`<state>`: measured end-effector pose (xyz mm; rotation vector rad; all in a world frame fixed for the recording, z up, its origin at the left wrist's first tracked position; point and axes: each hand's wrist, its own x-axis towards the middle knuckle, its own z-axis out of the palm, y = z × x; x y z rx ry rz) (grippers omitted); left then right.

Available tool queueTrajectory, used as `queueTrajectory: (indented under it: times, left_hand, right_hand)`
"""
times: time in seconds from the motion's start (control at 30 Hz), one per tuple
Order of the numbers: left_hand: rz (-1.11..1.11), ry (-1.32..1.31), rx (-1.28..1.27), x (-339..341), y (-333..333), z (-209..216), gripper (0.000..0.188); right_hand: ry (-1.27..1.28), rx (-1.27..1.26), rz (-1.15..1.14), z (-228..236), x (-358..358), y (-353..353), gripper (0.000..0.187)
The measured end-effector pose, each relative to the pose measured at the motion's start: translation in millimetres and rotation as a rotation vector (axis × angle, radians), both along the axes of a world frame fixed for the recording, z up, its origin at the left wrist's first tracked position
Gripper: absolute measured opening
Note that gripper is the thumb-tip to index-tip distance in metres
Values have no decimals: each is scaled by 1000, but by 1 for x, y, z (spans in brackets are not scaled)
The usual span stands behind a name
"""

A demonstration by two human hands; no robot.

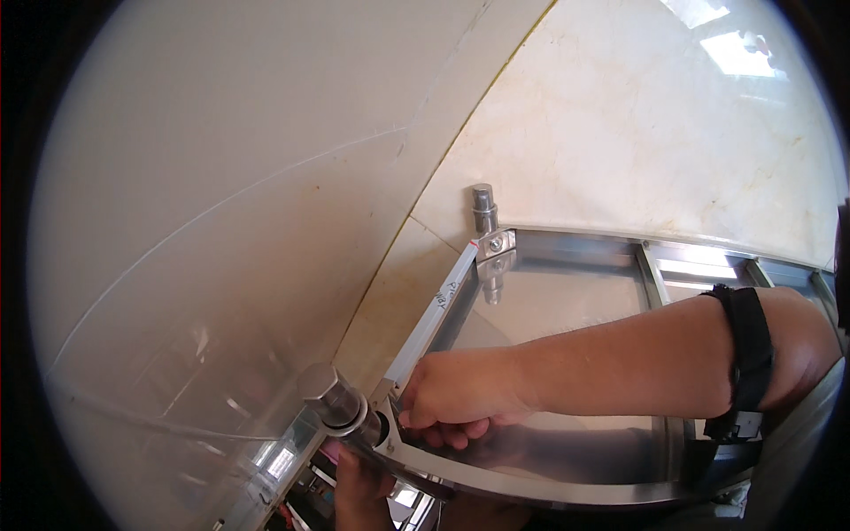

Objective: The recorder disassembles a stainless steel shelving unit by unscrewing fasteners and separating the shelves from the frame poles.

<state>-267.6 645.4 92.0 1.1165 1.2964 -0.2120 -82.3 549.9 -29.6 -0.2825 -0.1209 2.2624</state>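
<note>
A stainless steel frame [575,489] with a shiny panel inside it fills the lower right. It has a metal leg with a hexagonal foot [329,396] at its near left corner and another adjustable foot [483,208] at its far left corner. My right hand [456,398] is inside the near left corner, fingers curled, against the pale side rail [436,311]. Whatever those fingers hold is hidden. Below the near foot, outside the frame, my left hand [359,487] shows only in part, its thumb up by the corner; its other fingers are hidden.
A pale glossy wall [204,159] rises on the left, meeting cream tiles [655,133] at a dark seam. Metal crossbars [653,276] run through the frame at right. Small dark and coloured items [301,504] lie below, near my left hand. A black strap [751,354] circles my right arm.
</note>
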Motion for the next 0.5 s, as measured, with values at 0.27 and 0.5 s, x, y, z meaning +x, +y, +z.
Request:
queueTrajectory:
  times: [0.27,0.5]
  left_hand:
    - [47,-62,-64,9,1,2,71]
    - [85,-73,-53,9,-3,0,71]
  right_hand:
    - [-1096,680,-629,2,-6,-22,14]
    - [-625,424,-547,-3,-13,-14,16]
